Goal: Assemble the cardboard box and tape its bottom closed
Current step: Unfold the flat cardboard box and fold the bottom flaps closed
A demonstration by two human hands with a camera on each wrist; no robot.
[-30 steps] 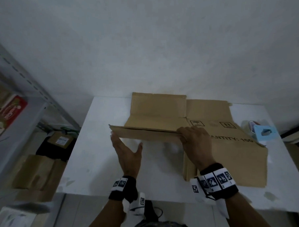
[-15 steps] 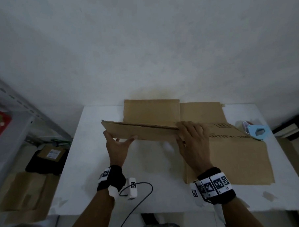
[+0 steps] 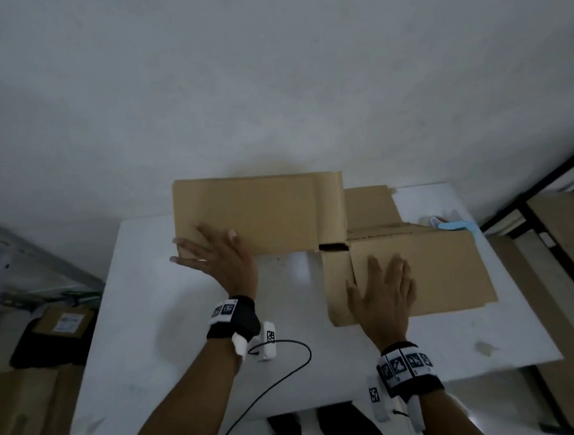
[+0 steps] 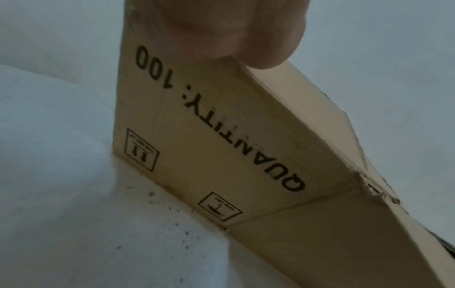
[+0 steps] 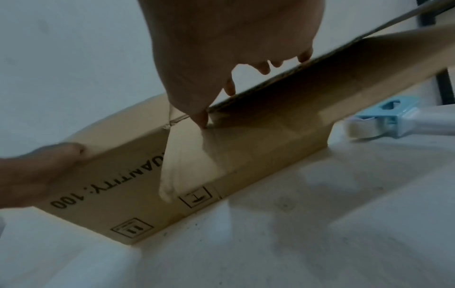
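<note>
Box: the cardboard box (image 3: 256, 215) stands half-opened on the white worktop (image 3: 171, 321), its printed side, reading "QUANTITY: 100", facing you and its long bottom edge on the surface.
Flaps: the flaps (image 3: 416, 271) on the right end spread towards you and lie low over the worktop.
Left hand: your left hand (image 3: 215, 256) lies flat, fingers spread, against the lifted panel near its left end; it curls round nothing.
Right hand: your right hand (image 3: 382, 295) presses down with straight fingers on the flaps, palm open.
Step in hand: by the look of it, you are squaring the flat sleeve into a tube.
How to do it well: push the raised panel away with your left palm while the right pins the lower part, so the creases break evenly; I would keep pressure near the corners, not mid-panel, to avoid bowing the board.
Risk: the box may slide on the smooth worktop.
Tape: the blue tape dispenser (image 3: 453, 225) sits just beyond the box's right end, within reach for the bottom seam.
</note>
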